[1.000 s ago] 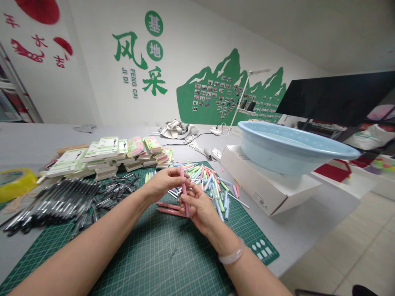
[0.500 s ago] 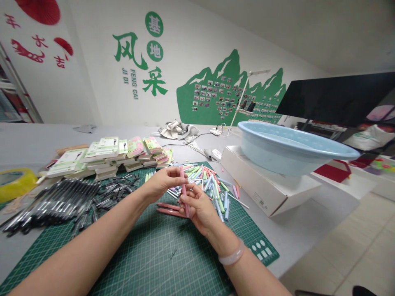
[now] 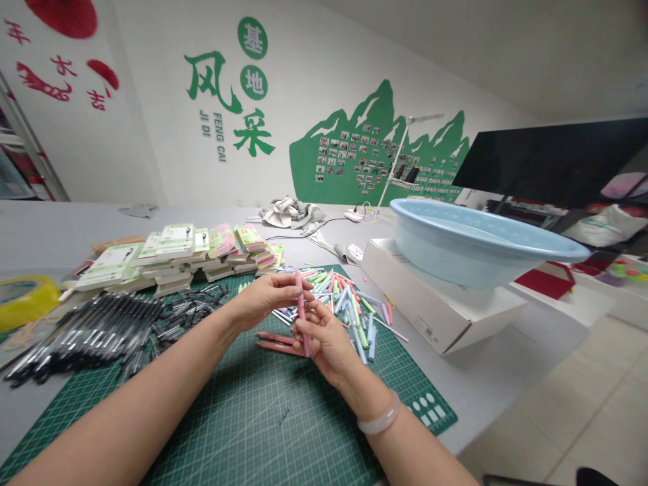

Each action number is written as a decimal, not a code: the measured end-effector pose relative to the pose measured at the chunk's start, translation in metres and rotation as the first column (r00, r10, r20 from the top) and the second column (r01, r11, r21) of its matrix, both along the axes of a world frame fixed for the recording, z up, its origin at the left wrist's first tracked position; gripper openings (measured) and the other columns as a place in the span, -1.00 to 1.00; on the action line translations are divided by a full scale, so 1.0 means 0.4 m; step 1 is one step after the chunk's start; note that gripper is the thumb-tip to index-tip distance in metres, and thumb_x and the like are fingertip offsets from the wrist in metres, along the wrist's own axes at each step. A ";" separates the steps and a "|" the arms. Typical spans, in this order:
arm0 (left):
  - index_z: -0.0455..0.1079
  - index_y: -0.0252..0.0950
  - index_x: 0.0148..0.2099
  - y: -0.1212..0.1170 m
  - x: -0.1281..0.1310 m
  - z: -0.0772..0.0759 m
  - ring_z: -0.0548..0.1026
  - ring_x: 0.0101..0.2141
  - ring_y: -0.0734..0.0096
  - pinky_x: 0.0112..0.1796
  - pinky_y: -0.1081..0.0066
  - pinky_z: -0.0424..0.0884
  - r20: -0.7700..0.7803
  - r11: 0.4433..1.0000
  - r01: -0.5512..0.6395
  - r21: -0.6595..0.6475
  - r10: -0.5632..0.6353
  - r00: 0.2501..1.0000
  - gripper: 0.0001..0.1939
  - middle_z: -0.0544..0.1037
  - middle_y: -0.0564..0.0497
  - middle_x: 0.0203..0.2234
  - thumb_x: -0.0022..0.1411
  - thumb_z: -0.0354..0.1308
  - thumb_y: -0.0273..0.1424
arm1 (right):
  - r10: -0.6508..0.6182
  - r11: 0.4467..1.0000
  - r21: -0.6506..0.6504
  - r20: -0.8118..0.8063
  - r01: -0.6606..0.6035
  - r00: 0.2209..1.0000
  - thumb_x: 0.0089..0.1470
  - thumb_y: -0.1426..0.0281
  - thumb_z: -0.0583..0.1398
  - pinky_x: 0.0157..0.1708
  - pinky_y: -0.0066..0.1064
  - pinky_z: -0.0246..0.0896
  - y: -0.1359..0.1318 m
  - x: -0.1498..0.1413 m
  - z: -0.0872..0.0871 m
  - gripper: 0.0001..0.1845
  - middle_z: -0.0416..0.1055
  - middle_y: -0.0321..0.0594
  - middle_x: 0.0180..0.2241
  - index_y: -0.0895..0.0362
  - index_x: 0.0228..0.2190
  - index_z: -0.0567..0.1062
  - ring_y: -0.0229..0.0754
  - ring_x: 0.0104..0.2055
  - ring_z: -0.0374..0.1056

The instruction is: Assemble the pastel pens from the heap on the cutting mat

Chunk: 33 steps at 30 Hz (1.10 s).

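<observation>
A pink pen (image 3: pixel 302 312) stands nearly upright between my two hands, over the green cutting mat (image 3: pixel 237 418). The fingers of my left hand (image 3: pixel 260 297) close around its upper part, and the narrow top end pokes out above them. Lower down, my right hand (image 3: pixel 331 347) grips the barrel. Just left of the right hand, a pair of pink pens (image 3: pixel 277 343) lies side by side on the mat. Behind both hands spreads a pile of pastel pen parts (image 3: pixel 354 314) in blue, green and pink.
Clear-barrelled black pens (image 3: pixel 96 331) lie in a row on the left, beside loose black pen parts (image 3: pixel 190 314). Stacked small boxes (image 3: pixel 172 246) stand behind them, near yellow tape (image 3: pixel 28 300). A blue basin (image 3: pixel 470 250) rests on a white box (image 3: pixel 435 310) at right.
The fingers of my left hand have shifted slightly on the pen, and its narrow top end now shows above them. My right hand keeps almost the same place.
</observation>
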<state>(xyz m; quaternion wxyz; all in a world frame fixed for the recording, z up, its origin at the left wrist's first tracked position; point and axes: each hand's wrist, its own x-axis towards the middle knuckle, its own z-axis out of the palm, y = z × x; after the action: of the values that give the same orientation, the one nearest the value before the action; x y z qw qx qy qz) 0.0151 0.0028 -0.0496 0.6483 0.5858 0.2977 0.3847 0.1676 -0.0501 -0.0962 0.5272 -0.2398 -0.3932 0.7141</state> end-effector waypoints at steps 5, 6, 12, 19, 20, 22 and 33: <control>0.46 -0.36 -0.20 0.003 -0.001 0.006 0.50 -0.22 0.20 -0.14 0.23 0.34 0.053 0.996 -0.091 0.008 0.091 0.994 -0.71 0.56 -0.16 -0.31 0.02 0.26 -0.31 | 0.000 1.000 0.030 -0.004 0.000 1.000 -0.17 0.45 0.32 -0.48 -0.45 0.28 0.000 -0.002 -0.004 -0.52 0.30 -0.36 -0.52 0.07 -0.13 0.41 -0.33 -0.51 0.24; 0.46 -0.36 -0.20 0.005 -0.002 0.008 0.50 -0.21 0.19 -0.13 0.23 0.34 0.068 0.994 -0.106 0.005 0.105 0.992 -0.72 0.56 -0.15 -0.32 0.02 0.27 -0.32 | 0.000 0.999 0.032 -0.003 0.000 1.000 -0.16 0.45 0.31 -0.47 -0.44 0.28 0.001 -0.002 -0.006 -0.53 0.31 -0.35 -0.52 0.08 -0.13 0.42 -0.33 -0.51 0.24; 0.46 -0.37 -0.24 0.006 0.000 0.017 0.51 -0.21 0.22 -0.11 0.25 0.34 0.113 0.986 -0.166 0.013 0.163 0.980 -0.75 0.56 -0.11 -0.38 0.05 0.25 -0.31 | 0.016 1.000 -0.011 0.014 -0.016 1.000 -0.13 0.43 0.31 -0.47 -0.43 0.29 0.004 -0.001 -0.011 -0.58 0.32 -0.34 -0.52 0.06 -0.15 0.42 -0.34 -0.52 0.25; 0.44 -0.38 -0.21 0.010 0.000 0.022 0.53 -0.26 0.31 -0.14 0.31 0.42 0.263 0.953 -0.277 -0.124 0.301 0.917 -0.76 0.58 -0.12 -0.35 0.09 0.23 -0.34 | 0.029 1.000 0.001 0.067 -0.029 0.997 -0.15 0.40 0.31 -0.50 -0.44 0.30 0.006 0.001 -0.014 -0.61 0.30 -0.35 -0.54 0.09 -0.19 0.44 -0.34 -0.53 0.24; 0.43 -0.39 -0.20 0.016 -0.003 0.017 0.54 -0.25 0.31 -0.15 0.32 0.44 0.272 0.945 -0.292 -0.149 0.323 0.907 -0.76 0.58 -0.14 -0.33 0.09 0.23 -0.35 | 0.029 1.000 -0.007 0.079 -0.028 0.996 -0.15 0.40 0.31 -0.52 -0.45 0.29 0.008 0.002 -0.018 -0.61 0.30 -0.35 -0.55 0.09 -0.19 0.44 -0.35 -0.54 0.23; 0.43 -0.39 -0.20 0.030 -0.010 0.002 0.54 -0.25 0.30 -0.17 0.33 0.46 0.285 0.924 -0.321 -0.206 0.370 0.884 -0.78 0.58 -0.16 -0.30 0.10 0.22 -0.38 | 0.032 0.999 -0.028 0.103 -0.030 0.994 -0.15 0.40 0.30 -0.58 -0.48 0.26 0.014 0.005 -0.027 -0.60 0.32 -0.35 -0.56 0.09 -0.18 0.43 -0.35 -0.58 0.23; 0.40 -0.39 -0.31 0.088 -0.040 -0.099 0.54 -0.22 0.25 -0.20 0.32 0.47 0.134 0.897 -0.330 -0.293 0.380 0.915 -0.82 0.56 -0.21 -0.26 0.06 0.25 -0.38 | 0.039 0.968 -0.251 0.144 -0.001 0.989 -0.19 0.46 0.28 -0.61 -0.43 0.27 0.024 0.017 -0.027 -0.56 0.37 -0.31 -0.64 0.14 -0.19 0.34 -0.32 -0.65 0.24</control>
<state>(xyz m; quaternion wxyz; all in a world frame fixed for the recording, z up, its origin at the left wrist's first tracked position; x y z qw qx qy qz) -0.0009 0.0378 -0.0890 0.6642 0.3906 0.3859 0.5073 0.1743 -0.0407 -0.1072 0.4550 -0.3526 -0.3405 0.7434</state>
